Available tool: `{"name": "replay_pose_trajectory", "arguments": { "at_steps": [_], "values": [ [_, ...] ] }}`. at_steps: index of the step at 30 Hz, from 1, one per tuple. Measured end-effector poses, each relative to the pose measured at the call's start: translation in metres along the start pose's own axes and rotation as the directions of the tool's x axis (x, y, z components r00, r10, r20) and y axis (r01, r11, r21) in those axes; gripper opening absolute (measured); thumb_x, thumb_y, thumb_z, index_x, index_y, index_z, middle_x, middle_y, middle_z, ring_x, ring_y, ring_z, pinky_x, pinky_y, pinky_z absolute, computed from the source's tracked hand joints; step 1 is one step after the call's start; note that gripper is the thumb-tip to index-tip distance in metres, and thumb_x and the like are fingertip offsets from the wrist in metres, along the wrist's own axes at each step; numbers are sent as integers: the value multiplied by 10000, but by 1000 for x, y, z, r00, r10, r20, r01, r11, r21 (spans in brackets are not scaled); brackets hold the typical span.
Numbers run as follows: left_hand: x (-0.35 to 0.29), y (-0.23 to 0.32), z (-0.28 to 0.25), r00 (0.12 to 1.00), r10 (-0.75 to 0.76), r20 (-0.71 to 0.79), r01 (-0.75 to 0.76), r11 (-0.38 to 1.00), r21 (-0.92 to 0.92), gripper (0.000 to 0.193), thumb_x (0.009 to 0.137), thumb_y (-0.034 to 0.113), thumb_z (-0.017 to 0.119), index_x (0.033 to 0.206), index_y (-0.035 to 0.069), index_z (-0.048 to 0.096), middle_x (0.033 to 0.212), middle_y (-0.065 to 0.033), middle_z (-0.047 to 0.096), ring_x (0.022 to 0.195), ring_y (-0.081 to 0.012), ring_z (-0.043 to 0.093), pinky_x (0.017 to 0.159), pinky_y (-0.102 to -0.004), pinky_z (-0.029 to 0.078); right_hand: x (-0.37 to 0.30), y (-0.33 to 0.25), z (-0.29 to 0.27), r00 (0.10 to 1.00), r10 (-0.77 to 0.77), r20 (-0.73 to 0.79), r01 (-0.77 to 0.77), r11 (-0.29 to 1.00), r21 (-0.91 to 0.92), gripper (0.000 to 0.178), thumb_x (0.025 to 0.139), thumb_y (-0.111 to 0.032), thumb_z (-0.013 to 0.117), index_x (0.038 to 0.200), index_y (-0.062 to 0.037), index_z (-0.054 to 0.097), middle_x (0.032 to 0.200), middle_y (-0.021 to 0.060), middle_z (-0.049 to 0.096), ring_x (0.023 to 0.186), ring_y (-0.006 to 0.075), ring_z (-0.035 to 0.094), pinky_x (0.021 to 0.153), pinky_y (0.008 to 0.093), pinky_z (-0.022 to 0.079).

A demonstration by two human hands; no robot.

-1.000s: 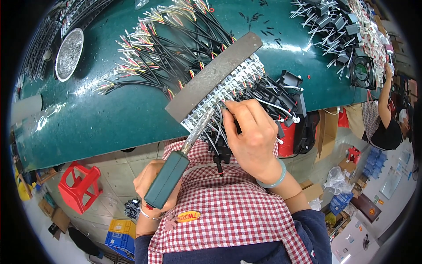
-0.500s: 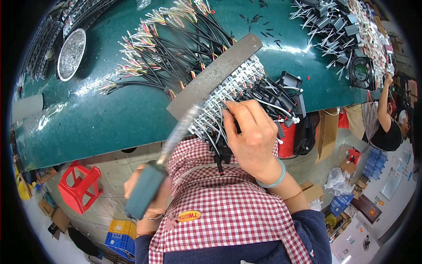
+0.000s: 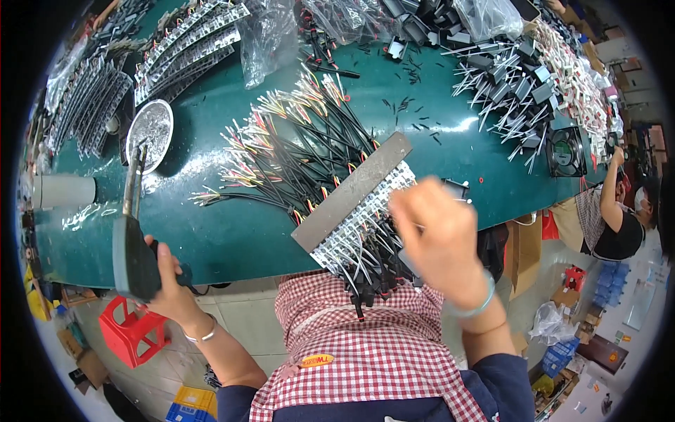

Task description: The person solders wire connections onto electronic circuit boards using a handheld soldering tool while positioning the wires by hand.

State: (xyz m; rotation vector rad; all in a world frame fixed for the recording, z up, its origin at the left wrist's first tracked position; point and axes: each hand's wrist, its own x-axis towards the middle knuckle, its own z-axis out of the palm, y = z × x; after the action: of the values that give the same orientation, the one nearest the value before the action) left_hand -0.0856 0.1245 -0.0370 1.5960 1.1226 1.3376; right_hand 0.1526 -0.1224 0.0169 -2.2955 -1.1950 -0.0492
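My left hand (image 3: 169, 285) is wrapped round the dark green handle of a soldering gun (image 3: 133, 257). Its metal tip reaches into a white bowl (image 3: 171, 135) of grey, shiny material. Blurred by motion, my right hand (image 3: 439, 235) is curled closed over the right end of a row of small circuit boards (image 3: 358, 221); whatever its fingers pinch is not clear. A flat grey metal bar (image 3: 355, 190) lies along the far side of the boards. Black cables (image 3: 299, 169) with bare-ended coloured wires fan out beyond the bar, while white wires and black housings (image 3: 376, 271) hang off the near side.
Stacked circuit strips (image 3: 186, 49) and clear plastic bags (image 3: 267, 42) lie at the far left. Black housings with white wires (image 3: 510, 88) and a small fan (image 3: 566, 151) are to the right. A red stool (image 3: 130, 330) stands below the table; a co-worker (image 3: 619, 218) is at far right.
The soldering gun has swung from the boards leftward to the bowl. My right hand has lifted and moved right, away from the wires. The whole view has shifted, showing more of the table's far side.
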Motion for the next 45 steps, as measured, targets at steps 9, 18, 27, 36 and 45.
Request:
{"name": "replay_pose_trajectory", "arguments": {
  "at_steps": [9, 18, 27, 36, 45],
  "values": [
    [-46, 22, 15, 986, -129, 106, 133, 990, -41, 358, 845, -43, 672, 1194, -66, 595, 1079, -126, 684, 608, -73, 524, 518, -204, 407, 199, 84, 104, 964, -266, -12, 265, 964, -36, 133, 849, -159, 668, 949, -79, 703, 909, 95, 678, 921, 315, 653, 795, 424, 518],
    [-63, 19, 12, 968, -210, 137, 215, 976, -26, 337, 850, -53, 669, 1181, -66, 605, 1103, -136, 675, 620, -71, 531, 521, -201, 418, 207, 73, 124, 979, -195, -49, 180, 958, -225, 159, 851, -114, 678, 972, -53, 595, 958, 119, 584, 1013, 307, 572, 844, 437, 494],
    [-70, 68, 52, 853, -309, 421, 466, 815, -345, 367, 831, -50, 717, 1183, -50, 612, 986, -112, 673, 685, -129, 612, 589, -241, 504, 62, -26, 18, 976, -209, 55, 156, 858, 490, 185, 889, 51, 601, 1072, 30, 591, 1014, 125, 575, 859, 202, 599, 716, 287, 502],
    [-83, 79, 63, 720, -171, 673, 521, 774, -360, 447, 816, -42, 756, 1228, -46, 584, 1054, -105, 674, 828, -162, 669, 714, -292, 574, -21, -54, 25, 989, -126, -81, 150, 864, 480, 287, 788, 87, 694, 1063, 13, 654, 964, 134, 564, 732, 237, 598, 592, 307, 488],
    [-90, 76, 52, 685, -231, 691, 625, 674, -395, 434, 815, -77, 730, 1221, -49, 579, 1120, -131, 659, 821, -180, 673, 687, -307, 598, -38, -49, 33, 873, -409, -264, 465, 862, 202, 377, 660, 74, 715, 1035, 71, 684, 923, 125, 604, 774, 263, 612, 630, 341, 516]
  ]
}}
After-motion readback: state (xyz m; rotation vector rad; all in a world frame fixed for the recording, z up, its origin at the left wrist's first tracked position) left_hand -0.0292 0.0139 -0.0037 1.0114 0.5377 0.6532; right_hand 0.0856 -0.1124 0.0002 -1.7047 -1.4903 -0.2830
